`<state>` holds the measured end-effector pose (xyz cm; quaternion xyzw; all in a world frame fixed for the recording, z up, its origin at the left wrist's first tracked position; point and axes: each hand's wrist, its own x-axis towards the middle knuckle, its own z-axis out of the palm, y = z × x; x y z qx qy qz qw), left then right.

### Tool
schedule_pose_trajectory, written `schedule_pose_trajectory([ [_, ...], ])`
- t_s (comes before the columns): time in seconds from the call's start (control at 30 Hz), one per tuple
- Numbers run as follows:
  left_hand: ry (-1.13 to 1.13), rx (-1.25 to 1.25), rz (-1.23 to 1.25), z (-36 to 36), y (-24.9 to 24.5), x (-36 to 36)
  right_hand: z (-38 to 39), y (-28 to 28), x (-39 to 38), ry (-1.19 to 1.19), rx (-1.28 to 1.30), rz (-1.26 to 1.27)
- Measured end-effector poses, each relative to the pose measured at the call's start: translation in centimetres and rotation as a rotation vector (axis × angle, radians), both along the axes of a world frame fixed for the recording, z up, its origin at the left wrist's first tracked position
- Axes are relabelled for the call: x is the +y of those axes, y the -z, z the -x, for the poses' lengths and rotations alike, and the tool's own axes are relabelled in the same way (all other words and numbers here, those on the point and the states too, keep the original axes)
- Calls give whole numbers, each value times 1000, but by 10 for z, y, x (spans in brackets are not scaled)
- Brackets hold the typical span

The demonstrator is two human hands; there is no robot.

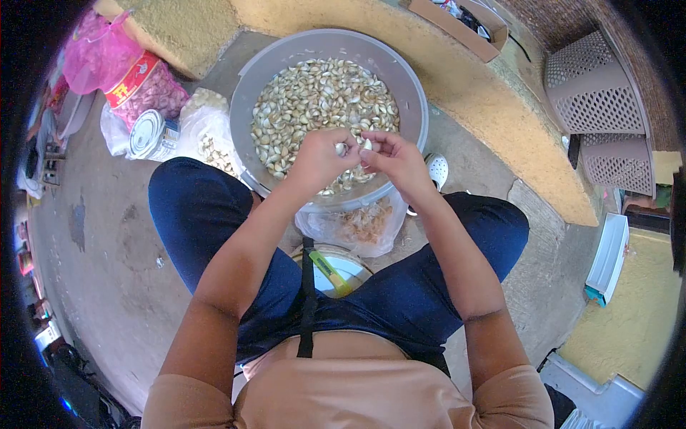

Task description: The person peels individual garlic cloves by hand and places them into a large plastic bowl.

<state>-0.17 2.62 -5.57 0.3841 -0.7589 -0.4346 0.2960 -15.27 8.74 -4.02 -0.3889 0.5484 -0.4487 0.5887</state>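
Note:
A wide grey tub (pixel 241 107) stands before my knees, holding a thick layer of unpeeled garlic cloves (pixel 321 96). Both hands meet above its near side. My right hand (pixel 397 163) pinches a pale garlic clove (pixel 367 144) between thumb and fingers. Close beside it, my left hand (pixel 323 159) is closed, with a small whitish thing (pixel 341 149) showing at its fingertips; its kind is not clear. Under the tub's near rim lies a clear plastic bag (pixel 364 223) with brownish skins. To the left, another plastic bag (pixel 214 151) contains whitish cloves.
A pink mesh sack (pixel 143 89) and a metal can (pixel 146 134) stand at left. A yellow-green box cutter (pixel 329 272) lies on a round lid (pixel 350 268) between my legs. A low yellow wall (pixel 429 89) curves behind the tub, bearing a cardboard box (pixel 464 30). Perforated baskets (pixel 597 93) hang right.

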Motion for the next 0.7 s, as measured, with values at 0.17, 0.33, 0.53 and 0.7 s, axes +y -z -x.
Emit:
schedule_pose_trajectory([
  [0.17,-11,-26,116,1,6,-1,0,7,-2,63,-123,-79],
  [0.33,-120,-16,-52,2,0,-2,-5,2,-2,114,-247,-87],
  [0.53,-61,54,-308,0,3,-7,-1,-1,-3,138,-302,-141],
  [0.7,-11,-2,-179,1,7,-6,1,1,-2,112,-287,-116],
])
